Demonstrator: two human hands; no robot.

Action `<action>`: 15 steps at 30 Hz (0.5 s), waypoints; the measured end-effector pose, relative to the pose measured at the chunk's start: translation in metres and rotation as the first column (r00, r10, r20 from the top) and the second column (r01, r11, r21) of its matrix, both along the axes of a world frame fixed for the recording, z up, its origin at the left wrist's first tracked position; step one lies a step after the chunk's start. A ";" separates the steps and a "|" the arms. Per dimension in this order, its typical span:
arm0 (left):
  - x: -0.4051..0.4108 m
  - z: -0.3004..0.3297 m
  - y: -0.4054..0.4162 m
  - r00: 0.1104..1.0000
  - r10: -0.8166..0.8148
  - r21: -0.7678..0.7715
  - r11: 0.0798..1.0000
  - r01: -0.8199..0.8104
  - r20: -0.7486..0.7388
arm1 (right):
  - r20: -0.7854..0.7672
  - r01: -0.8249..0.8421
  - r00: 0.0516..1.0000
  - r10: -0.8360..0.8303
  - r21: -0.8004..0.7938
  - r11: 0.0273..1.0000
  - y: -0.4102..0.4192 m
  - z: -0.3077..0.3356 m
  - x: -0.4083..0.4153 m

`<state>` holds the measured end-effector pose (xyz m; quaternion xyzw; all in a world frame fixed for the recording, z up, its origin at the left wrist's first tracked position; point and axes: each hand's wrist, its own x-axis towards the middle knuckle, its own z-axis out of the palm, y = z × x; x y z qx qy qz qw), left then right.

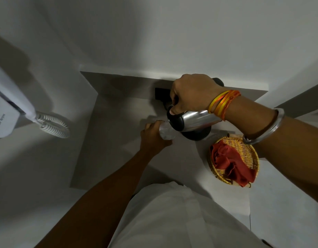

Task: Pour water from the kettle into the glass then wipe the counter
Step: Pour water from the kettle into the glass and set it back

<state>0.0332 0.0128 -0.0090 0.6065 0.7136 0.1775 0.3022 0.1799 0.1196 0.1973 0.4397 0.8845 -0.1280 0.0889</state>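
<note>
A steel kettle [195,119] with a black lid end is tipped on its side over the grey counter [118,140], its lid end pointing left. My right hand [192,93] is closed around its handle from above. Just below the lid end stands a clear glass [166,131], and my left hand [154,136] wraps around it from the left. The kettle's lip sits right at the glass rim. Whether water is flowing I cannot tell. A red cloth [230,165] lies bunched in a round wicker basket [255,158] at the counter's right.
The kettle's black round base [195,136] sits under the tipped kettle. A black block [161,94] stands against the back wall. On the left wall hangs a white hair dryer [9,104] with a coiled cord [54,126]. My white shirt fills the bottom.
</note>
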 end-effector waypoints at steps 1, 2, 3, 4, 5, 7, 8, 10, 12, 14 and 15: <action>0.000 -0.001 0.000 1.000 -0.004 0.007 1.000 0.004 -0.014 | 0.015 0.001 1.000 -0.001 -0.001 1.000 -0.001 0.003 -0.002; 0.001 -0.001 0.000 1.000 -0.005 0.006 1.000 0.005 -0.024 | 0.022 0.001 1.000 -0.001 0.000 1.000 -0.001 0.005 -0.004; 0.001 -0.002 -0.001 1.000 -0.006 0.009 1.000 0.006 -0.027 | 0.033 0.007 0.999 -0.007 -0.003 1.000 -0.001 0.009 -0.006; 0.001 -0.002 -0.001 1.000 -0.003 0.009 1.000 0.003 -0.021 | 0.040 0.010 0.999 -0.010 -0.002 1.000 -0.001 0.012 -0.007; 0.001 -0.003 -0.001 1.000 -0.004 0.012 1.000 0.004 -0.019 | 0.051 0.015 0.999 -0.014 -0.003 1.000 -0.001 0.015 -0.008; 0.001 -0.004 -0.002 0.999 -0.015 0.030 0.999 0.016 -0.039 | 0.073 0.034 0.997 -0.034 -0.003 0.999 0.001 0.023 -0.010; 0.000 -0.005 -0.002 0.999 -0.018 0.035 0.999 0.020 -0.045 | 0.081 0.041 0.996 -0.041 0.000 0.999 0.001 0.026 -0.010; 0.001 -0.004 -0.002 0.999 -0.017 0.022 1.000 0.018 -0.042 | 0.092 0.057 0.994 -0.057 0.007 0.998 0.002 0.033 -0.010; 0.001 -0.002 -0.003 0.999 -0.024 0.009 1.000 0.024 -0.035 | 0.098 0.065 0.993 -0.067 0.022 0.998 0.002 0.037 -0.010; 0.001 -0.003 -0.003 1.000 -0.022 0.003 1.000 0.022 -0.015 | 0.094 0.079 0.992 -0.082 0.032 0.996 0.004 0.042 -0.008; 0.001 -0.003 -0.003 1.000 -0.019 0.001 1.000 0.019 -0.010 | 0.098 0.090 0.991 -0.091 0.022 0.996 0.004 0.046 -0.009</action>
